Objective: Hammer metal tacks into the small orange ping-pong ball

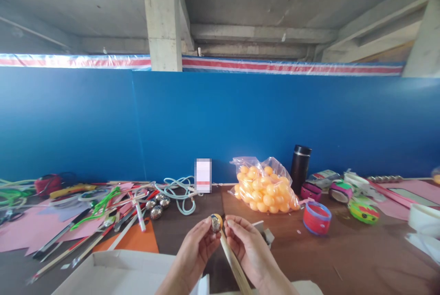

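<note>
Between the thumb and fingers of my left hand (198, 242) is a shiny silver ball (216, 224) with a yellow-orange edge along its upper right. My right hand (245, 242) is close beside it, thumb and forefinger pinched together at the ball's right side. Whatever that pinch holds is too small to make out. Below and between both hands runs a bundle of pale thin sticks (234, 265), partly covered by the right hand. Behind the right hand lies a small open box (267, 234), partly hidden.
A clear bag of orange balls (264, 189) stands ahead, with a black flask (300, 166) to its right. Leftward lie silver balls (156, 213), pale blue cord (180, 194), pens and pink paper (20, 228). A white box (120, 272) is nearest me; tape rolls (316, 218) lie right.
</note>
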`<state>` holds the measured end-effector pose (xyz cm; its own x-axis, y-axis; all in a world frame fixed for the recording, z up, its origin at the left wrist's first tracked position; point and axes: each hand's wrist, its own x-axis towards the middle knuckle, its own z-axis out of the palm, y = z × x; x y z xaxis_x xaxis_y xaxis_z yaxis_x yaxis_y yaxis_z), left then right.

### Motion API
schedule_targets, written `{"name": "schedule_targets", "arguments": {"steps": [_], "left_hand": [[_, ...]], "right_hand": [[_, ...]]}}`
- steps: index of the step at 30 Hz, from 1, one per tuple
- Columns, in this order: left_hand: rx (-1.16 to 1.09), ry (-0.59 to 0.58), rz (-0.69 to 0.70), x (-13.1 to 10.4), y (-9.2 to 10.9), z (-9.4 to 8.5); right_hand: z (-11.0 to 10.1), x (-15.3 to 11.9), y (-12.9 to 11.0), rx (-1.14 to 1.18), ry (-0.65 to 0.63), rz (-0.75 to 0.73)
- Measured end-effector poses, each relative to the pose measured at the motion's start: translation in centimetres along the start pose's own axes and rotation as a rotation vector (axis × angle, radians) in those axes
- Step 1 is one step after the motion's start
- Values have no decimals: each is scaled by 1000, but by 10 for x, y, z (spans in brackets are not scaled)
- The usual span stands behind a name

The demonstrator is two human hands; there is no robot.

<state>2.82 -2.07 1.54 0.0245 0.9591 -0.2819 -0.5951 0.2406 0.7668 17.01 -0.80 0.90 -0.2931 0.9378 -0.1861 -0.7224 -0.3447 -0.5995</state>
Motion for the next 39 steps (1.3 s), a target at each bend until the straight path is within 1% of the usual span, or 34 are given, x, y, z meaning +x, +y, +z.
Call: {"name": "schedule_targets", "arguments": {"steps": [5,13,21,26,32,39], "left_hand": [[34,-41,14,0,-1,2],[79,-71,32,2,-3,3],[107,-78,29,-3,-1,7],[115,-80,27,-2,0,6],[119,-111,30,-2,-1,5],[126,-101,39,-1,-1,4]], "right_hand": [[3,-3,1,-55,-116,21],[3,-2,2,-116,-148,30],[2,-1,2,-148,-144,30],[2,-3,1,-155,-126,18],[1,-3,0,-178,-124,20],[-3,0,4,-205,-118,-17]]}}
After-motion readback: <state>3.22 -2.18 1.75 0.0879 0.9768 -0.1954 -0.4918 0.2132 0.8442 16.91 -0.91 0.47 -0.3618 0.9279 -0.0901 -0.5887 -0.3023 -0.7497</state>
